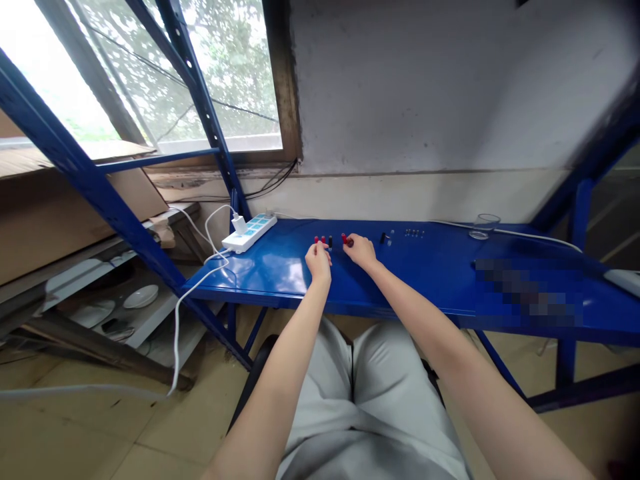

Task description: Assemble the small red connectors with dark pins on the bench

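Note:
My right hand (362, 252) is closed, its fingertips pinching a small red cylinder (344, 237) just above the blue tabletop. My left hand (319, 261) is closed too, with thumb and fingers together; what they hold, if anything, is too small to make out. Just beyond its fingertips stand two small red cylinders (319, 239) and a black cylinder (330, 241) in a short row. Right of my right hand are another small black cylinder (383, 237) and a few tiny clear pieces (390, 243). Farther right lie several tiny metal-looking bits (415, 233).
A white power strip (250, 233) with a plugged-in charger sits at the table's left end, its cord hanging off the edge. A clear glass (484, 227) stands at the back right beside a white cable. Blue metal posts (207, 100) rise at both ends.

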Demonstrator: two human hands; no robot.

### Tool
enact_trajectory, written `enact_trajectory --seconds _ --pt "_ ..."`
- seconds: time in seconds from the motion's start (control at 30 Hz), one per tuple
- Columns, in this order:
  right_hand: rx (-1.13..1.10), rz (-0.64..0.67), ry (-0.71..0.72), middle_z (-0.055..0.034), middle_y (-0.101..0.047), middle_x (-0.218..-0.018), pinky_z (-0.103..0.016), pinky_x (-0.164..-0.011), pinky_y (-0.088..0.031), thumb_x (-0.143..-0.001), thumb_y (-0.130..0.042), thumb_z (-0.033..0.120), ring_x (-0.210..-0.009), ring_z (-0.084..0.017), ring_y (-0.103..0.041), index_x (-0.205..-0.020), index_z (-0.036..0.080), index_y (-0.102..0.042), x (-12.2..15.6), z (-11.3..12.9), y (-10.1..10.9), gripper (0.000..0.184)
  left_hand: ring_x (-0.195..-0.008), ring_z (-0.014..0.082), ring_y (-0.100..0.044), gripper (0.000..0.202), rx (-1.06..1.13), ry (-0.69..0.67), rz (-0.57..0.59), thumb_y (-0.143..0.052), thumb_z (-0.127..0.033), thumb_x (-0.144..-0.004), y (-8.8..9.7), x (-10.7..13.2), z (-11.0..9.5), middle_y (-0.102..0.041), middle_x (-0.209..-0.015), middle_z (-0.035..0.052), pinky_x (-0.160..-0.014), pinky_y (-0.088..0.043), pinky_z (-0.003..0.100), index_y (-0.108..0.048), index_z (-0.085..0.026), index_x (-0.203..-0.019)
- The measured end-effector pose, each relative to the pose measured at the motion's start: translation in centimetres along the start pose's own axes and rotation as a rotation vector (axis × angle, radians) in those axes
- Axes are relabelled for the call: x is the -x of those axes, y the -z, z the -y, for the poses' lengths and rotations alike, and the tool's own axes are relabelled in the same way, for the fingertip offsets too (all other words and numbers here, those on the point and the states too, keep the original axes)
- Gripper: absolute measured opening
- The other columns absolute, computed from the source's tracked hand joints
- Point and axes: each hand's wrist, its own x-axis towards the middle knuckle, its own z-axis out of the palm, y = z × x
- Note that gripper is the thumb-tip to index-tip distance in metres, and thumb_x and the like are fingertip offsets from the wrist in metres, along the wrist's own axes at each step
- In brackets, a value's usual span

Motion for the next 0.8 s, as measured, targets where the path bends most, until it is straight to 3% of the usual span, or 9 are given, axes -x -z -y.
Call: enact_trajectory --seconds 0.17,0.3,0.5,0.67,0.8 --pt "0.214 -0.09 0.158 -0.0087 -0.066 -0.08 -0.03 -0.072 -0.033 -0.08 -0.045 0.023 -0.08 -0.021 -0.059 -0.089 0.017 -0.058 3.0 -0.3 2.1 0.016 -0.034 0.0037 -0.038 0.035 -0.072 -0.045 0.254 -0.059 -0.046 -0.072 -0.7 0.5 -0.1 -0.048 -0.05 -0.0061 -0.036 -0.029 0.017 -0.053 -0.016 -0.089" --pt "0.246 -0.105 0.191 -0.0107 -0.065 -0.08 -0.031 -0.071 -0.033 -0.081 -0.043 0.022 -0.081 -0.023 -0.057 -0.083 0.016 -0.057 4.9 -0.6 2.2 0.015 -0.035 0.0041 -0.042 0.03 -0.142 -0.061 0.503 -0.063 -0.041 -0.069 -0.9 0.8 0.3 -0.052 -0.051 -0.0042 -0.038 -0.032 0.017 -0.057 -0.015 -0.083" --pt "-0.006 -0.211 0.204 -0.0081 -0.064 -0.09 -0.028 -0.072 -0.036 -0.083 -0.039 0.023 -0.084 -0.019 -0.057 -0.098 0.017 -0.056 5.5 -1.1 2.4 0.023 -0.036 0.0036 -0.044 0.023 -0.086 -0.005 0.434 -0.056 -0.037 -0.076 -0.6 0.6 0.1 -0.057 -0.058 -0.0015 -0.037 -0.03 0.017 -0.055 -0.015 -0.082" --pt "-0.196 -0.239 0.192 -0.0063 -0.063 -0.091 -0.024 -0.07 -0.039 -0.089 -0.028 0.028 -0.078 -0.016 -0.057 -0.098 0.019 -0.054 5.7 -1.4 2.8 0.029 -0.037 0.0042 -0.046 0.028 0.034 0.106 0.518 -0.058 -0.04 -0.075 -0.6 0.6 -0.3 -0.06 -0.066 0.0007 -0.036 -0.029 0.017 -0.055 -0.015 -0.086" --pt "-0.228 -0.201 0.094 -0.0033 -0.062 -0.075 -0.024 -0.063 -0.038 -0.091 -0.02 0.032 -0.068 -0.016 -0.057 -0.088 0.021 -0.053 5.9 -1.7 3.0 0.034 -0.04 0.0043 -0.049 0.03 0.04 0.154 0.593 -0.061 -0.04 -0.072 -0.6 0.7 -0.4 -0.064 -0.074 0.0037 -0.038 -0.03 0.017 -0.056 -0.015 -0.089"
